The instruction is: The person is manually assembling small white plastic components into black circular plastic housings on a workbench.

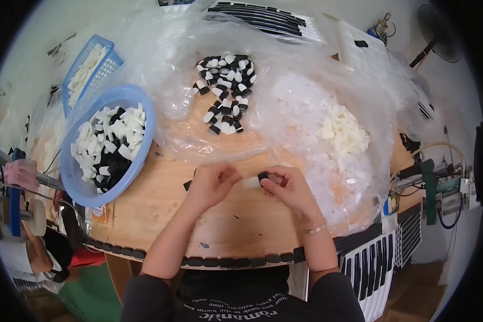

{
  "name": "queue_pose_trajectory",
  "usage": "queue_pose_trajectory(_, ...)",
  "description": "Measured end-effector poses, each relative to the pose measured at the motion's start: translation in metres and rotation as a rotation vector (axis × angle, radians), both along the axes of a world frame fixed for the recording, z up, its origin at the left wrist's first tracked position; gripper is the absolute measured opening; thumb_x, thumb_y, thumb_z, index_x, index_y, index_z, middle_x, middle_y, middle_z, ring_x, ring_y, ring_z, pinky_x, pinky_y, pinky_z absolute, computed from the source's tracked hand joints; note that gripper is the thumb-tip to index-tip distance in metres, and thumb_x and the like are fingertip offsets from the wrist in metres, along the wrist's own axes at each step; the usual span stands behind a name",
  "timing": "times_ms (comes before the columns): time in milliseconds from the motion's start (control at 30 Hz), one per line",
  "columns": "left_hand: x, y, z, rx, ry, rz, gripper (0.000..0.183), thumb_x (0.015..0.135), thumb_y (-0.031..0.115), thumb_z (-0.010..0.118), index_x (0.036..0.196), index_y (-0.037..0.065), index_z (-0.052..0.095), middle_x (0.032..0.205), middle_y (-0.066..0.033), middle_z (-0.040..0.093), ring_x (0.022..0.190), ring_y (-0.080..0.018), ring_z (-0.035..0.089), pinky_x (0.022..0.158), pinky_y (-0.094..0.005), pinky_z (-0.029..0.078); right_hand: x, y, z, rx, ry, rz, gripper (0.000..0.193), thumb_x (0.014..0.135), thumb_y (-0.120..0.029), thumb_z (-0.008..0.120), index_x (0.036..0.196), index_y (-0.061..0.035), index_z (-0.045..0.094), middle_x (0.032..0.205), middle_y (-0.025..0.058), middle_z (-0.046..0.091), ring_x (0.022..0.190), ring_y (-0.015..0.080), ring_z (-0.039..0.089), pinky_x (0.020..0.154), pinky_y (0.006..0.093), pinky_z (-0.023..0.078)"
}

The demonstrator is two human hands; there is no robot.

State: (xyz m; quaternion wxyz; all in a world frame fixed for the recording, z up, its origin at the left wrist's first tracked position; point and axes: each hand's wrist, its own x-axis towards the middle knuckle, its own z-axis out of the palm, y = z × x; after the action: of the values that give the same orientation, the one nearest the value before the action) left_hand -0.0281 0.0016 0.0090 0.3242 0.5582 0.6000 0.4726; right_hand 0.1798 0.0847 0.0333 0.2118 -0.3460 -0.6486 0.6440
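My right hand pinches a small black-and-white piece by its black end. The white end points toward my left hand and is blurred. My left hand is just left of it, its fingers curled together; whatever they hold, if anything, is hidden. A small black piece shows on the table beside my left wrist. Beyond my hands a pile of similar black-and-white pieces lies loose on the wooden table.
At left stand a blue basin of black and white parts and a blue basket of white parts. Clear plastic sheeting with cream-white pieces covers the right. Black strips line the table's front edge; a white rack stands below right. Another person is at left.
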Motion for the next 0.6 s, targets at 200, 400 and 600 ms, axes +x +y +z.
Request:
queue_pose_trajectory(200, -0.031, -0.006, 0.018, 0.104, 0.172, 0.441, 0.017, 0.086, 0.006, 0.068, 0.099, -0.004, 0.065, 0.067, 0.0013, 0.059, 0.059, -0.0031, 0.051, 0.053, -0.0187, 0.039, -0.051, 0.045, 0.06, 0.677, -0.172, -0.128, 0.04, 0.089, -0.022, 0.067, 0.12, 0.0019, 0.058, 0.086, 0.0062, 0.066, 0.064, 0.0071, 0.059, 0.06, 0.0227, 0.048)
queue_pose_trajectory(400, -0.06, 0.002, 0.016, 0.267, -0.187, 0.567, 0.02, 0.087, 0.012, 0.069, 0.095, -0.006, 0.067, 0.069, 0.0005, 0.061, 0.06, -0.0017, 0.048, 0.054, -0.0167, 0.036, 0.005, 0.071, 0.048, 0.494, -0.119, -0.307, 0.039, 0.09, -0.021, 0.066, 0.118, 0.0046, 0.059, 0.09, 0.0077, 0.068, 0.069, 0.0097, 0.06, 0.06, 0.0235, 0.048)
queue_pose_trajectory(600, -0.062, -0.015, 0.03, 0.023, 0.146, 0.422, 0.025, 0.079, 0.017, 0.075, 0.094, -0.003, 0.067, 0.068, -0.0066, 0.064, 0.058, -0.0145, 0.057, 0.055, -0.026, 0.043, 0.074, 0.068, 0.012, 0.459, -0.242, -0.427, 0.027, 0.088, -0.012, 0.066, 0.108, 0.0049, 0.064, 0.087, 0.006, 0.069, 0.068, 0.009, 0.059, 0.061, 0.0223, 0.047)
